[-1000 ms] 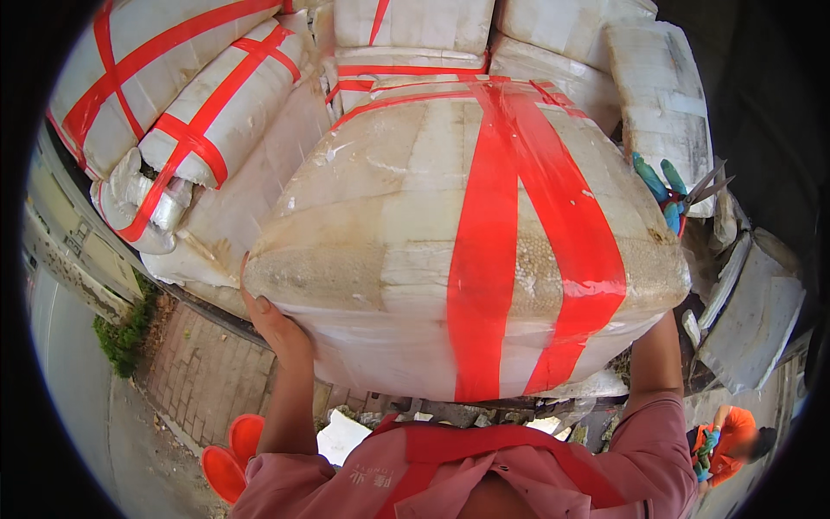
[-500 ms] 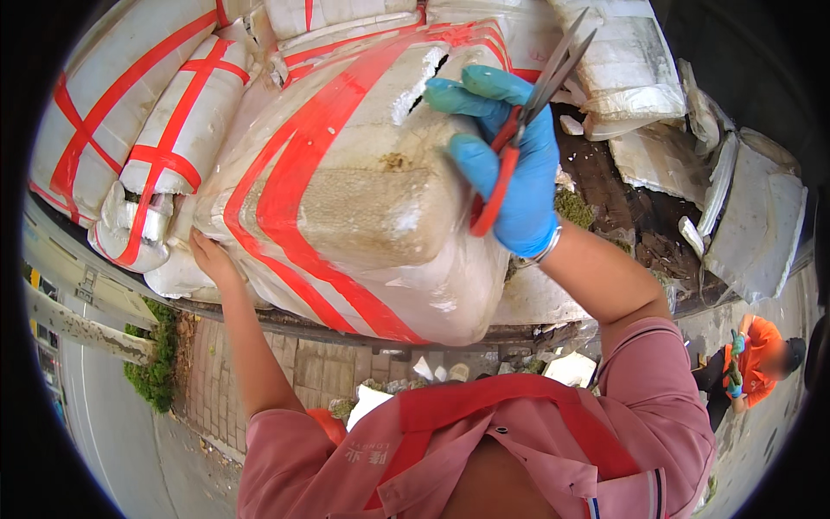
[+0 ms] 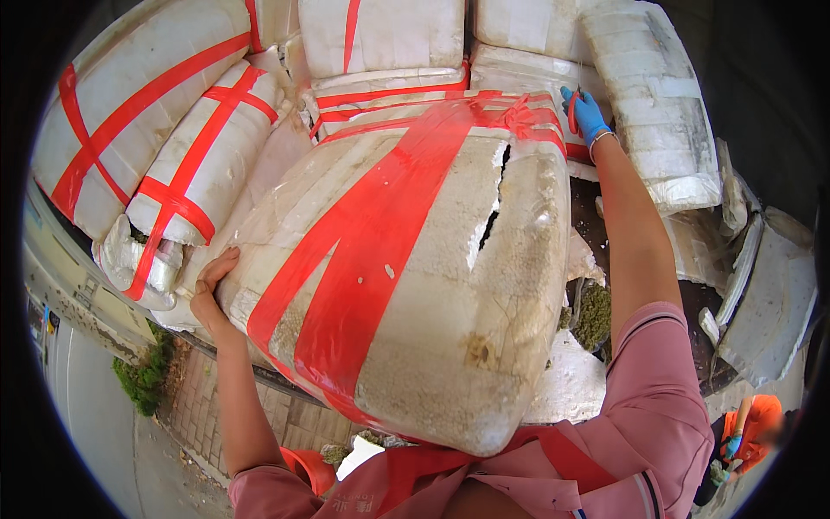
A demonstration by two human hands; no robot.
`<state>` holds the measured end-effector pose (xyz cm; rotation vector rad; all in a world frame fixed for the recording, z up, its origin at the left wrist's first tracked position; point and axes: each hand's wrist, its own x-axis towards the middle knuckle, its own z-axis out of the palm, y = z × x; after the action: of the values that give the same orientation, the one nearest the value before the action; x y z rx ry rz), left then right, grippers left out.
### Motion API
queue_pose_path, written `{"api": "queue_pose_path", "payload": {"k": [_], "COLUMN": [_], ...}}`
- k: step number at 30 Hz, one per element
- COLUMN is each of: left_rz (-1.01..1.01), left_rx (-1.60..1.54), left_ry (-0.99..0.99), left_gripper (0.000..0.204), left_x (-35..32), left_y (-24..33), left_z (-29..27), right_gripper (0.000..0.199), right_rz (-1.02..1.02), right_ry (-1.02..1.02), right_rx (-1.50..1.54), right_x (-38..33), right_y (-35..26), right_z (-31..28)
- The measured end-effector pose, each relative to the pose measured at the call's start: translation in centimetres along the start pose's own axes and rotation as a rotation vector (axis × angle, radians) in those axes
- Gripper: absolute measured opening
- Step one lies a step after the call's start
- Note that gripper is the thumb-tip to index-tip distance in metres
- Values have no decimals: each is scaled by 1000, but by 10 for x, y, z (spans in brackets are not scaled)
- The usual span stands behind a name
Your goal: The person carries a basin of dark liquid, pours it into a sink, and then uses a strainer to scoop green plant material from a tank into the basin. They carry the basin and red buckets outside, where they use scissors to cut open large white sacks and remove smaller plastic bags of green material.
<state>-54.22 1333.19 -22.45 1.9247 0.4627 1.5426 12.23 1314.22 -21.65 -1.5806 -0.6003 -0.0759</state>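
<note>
A large dirty-white foam box (image 3: 484, 346), wrapped in red tape (image 3: 380, 259), leans close against my front. A jagged black crack (image 3: 493, 203) runs through its upper right side. My bare left hand (image 3: 216, 290) grips the box's left side, its fingers bent against the foam. Beyond the box's far right corner, my right hand (image 3: 588, 115) in a blue glove is closed around red-handled scissors (image 3: 573, 112). The scissor blades are hard to make out there. Bunched red tape (image 3: 523, 117) lies on the box just left of that hand.
More taped foam boxes (image 3: 207, 156) stand at the left and back (image 3: 380, 39). Broken foam slabs (image 3: 769, 294) lie at the right, with green mossy clumps (image 3: 592, 316) beside the box. A person in orange (image 3: 761, 430) stands at the lower right. Paving (image 3: 285, 415) shows below.
My right hand has moved away to the far right corner with the scissors. The box has come nearer and tipped toward me. My left hand stays at its left side.
</note>
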Motion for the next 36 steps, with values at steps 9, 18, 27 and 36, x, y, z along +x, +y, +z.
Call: {"api": "queue_pose_path", "payload": {"k": [9, 18, 27, 36], "left_rz": [22, 80, -319, -363], "left_rx": [-4, -114, -499, -519], "left_ry": [73, 69, -98, -84], "left_gripper": [56, 56, 52, 51], "left_x": [-7, -5, -16, -38], "left_y": [6, -12, -44, -16], "left_z": [5, -1, -92, -59], "right_gripper": [31, 23, 24, 21], "right_rz": [407, 138, -242, -393], "right_ry": [-374, -243, -25, 249], "right_rx": [372, 287, 200, -109], "right_x": [15, 15, -177, -171], "right_y": [-14, -21, -112, -92], "right_z": [54, 19, -23, -82]}}
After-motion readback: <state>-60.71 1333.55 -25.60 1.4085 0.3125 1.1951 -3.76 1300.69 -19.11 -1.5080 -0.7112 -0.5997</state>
